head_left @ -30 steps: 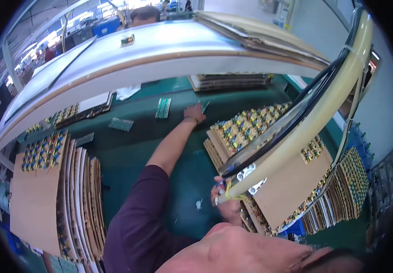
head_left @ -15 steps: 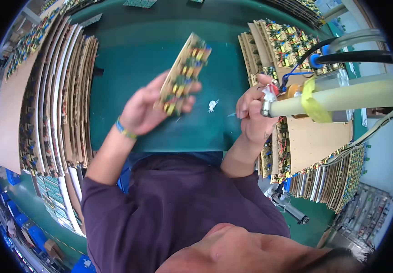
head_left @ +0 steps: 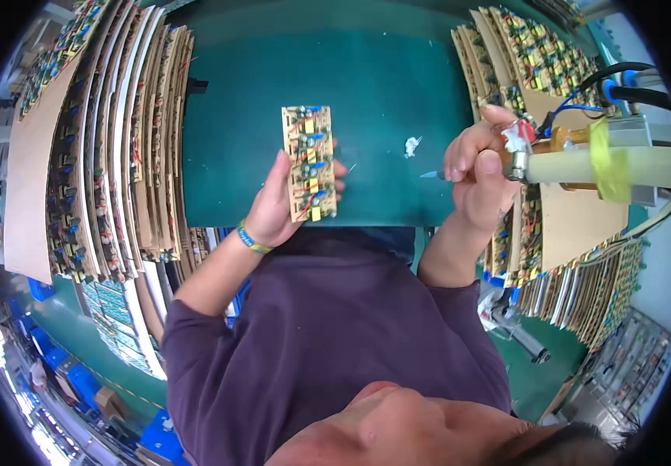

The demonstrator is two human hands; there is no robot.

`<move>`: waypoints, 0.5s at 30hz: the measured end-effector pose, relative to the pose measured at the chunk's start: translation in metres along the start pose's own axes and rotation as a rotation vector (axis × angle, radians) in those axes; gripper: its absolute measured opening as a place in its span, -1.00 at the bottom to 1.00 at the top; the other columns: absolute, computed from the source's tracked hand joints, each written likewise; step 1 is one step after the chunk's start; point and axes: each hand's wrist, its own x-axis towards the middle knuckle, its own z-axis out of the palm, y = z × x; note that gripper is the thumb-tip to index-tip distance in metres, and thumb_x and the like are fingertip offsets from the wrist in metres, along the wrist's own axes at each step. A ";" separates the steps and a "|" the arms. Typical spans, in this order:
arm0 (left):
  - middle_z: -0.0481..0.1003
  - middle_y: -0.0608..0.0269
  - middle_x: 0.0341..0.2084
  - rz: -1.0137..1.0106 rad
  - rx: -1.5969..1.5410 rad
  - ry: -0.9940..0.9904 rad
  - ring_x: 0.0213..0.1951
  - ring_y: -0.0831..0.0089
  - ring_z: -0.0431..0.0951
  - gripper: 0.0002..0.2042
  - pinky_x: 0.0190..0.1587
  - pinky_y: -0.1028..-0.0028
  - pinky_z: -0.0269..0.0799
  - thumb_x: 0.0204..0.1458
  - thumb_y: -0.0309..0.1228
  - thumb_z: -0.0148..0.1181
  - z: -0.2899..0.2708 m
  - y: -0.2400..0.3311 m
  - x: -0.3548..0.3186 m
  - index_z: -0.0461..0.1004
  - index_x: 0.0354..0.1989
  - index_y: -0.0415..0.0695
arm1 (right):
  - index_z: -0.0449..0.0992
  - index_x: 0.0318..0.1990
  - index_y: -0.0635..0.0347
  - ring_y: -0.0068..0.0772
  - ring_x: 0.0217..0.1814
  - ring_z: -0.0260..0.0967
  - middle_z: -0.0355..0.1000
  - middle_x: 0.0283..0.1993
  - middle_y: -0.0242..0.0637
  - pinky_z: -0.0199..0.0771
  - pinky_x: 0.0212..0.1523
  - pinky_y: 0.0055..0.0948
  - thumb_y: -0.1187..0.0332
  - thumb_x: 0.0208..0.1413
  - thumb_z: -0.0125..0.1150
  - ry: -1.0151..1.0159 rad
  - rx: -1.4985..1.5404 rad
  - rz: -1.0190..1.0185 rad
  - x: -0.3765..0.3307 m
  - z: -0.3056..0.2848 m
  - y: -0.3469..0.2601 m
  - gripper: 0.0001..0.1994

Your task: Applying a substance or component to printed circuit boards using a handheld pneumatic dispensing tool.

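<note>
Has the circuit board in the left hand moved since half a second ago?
Yes. The circuit board in the left hand has swung from tilted to lengthwise over the green mat, nearer its front edge.

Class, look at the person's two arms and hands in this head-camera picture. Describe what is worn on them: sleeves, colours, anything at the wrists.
Both arms wear dark purple long sleeves pushed up toward the elbows, so the forearms are bare. The left hand is ungloved and has a thin wristband in blue and yellow at the wrist. The right hand is also ungloved, with nothing visible on its wrist.
</note>
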 end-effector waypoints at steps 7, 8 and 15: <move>0.45 0.09 -0.14 0.131 0.007 0.035 -0.11 0.46 0.46 -0.38 -0.08 0.47 0.41 0.25 0.03 -0.56 -0.003 -0.005 0.007 0.09 0.24 -0.23 | 0.18 0.13 0.31 -0.64 -0.68 0.07 0.17 -0.58 -0.40 0.14 -0.71 -0.62 0.14 0.16 0.06 -0.081 0.027 -0.027 -0.011 0.010 -0.003 -0.49; 0.43 0.07 -0.08 0.102 0.010 -0.063 -0.04 0.43 0.43 -0.39 -0.04 0.45 0.40 0.25 0.02 -0.54 -0.014 -0.003 0.007 0.05 0.26 -0.22 | 0.17 0.14 0.31 -0.65 -0.68 0.07 0.17 -0.58 -0.41 0.13 -0.72 -0.62 0.15 0.15 0.07 -0.081 0.040 -0.039 -0.010 0.015 -0.003 -0.49; 0.05 -0.04 0.26 0.205 0.041 -0.188 0.25 0.20 0.16 -0.25 0.25 0.20 0.09 0.10 -0.20 0.09 -0.023 -0.007 -0.005 -0.22 0.36 -0.14 | 0.16 0.12 0.30 -0.63 -0.71 0.10 0.19 -0.60 -0.42 0.17 -0.75 -0.62 0.17 0.10 0.16 -0.148 0.160 0.042 -0.014 0.031 -0.009 -0.46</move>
